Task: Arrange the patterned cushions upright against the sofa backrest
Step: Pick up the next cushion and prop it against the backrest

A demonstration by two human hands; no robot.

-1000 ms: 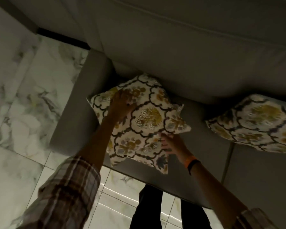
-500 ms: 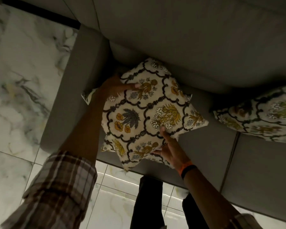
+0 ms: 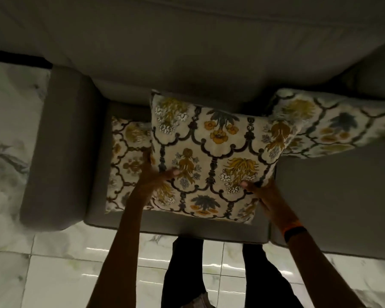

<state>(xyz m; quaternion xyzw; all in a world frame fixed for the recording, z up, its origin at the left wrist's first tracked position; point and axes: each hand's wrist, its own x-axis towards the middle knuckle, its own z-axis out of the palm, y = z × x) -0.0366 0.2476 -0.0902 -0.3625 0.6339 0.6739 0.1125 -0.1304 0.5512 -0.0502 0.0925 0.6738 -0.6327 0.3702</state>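
Our left hand [image 3: 156, 176] and right hand [image 3: 260, 190] grip the soft, light cream floral-patterned fabric cushion [image 3: 211, 156]; its side edges suit holding.

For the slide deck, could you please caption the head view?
Both hands, left hand and right hand, grip a patterned cushion above the grey sofa.
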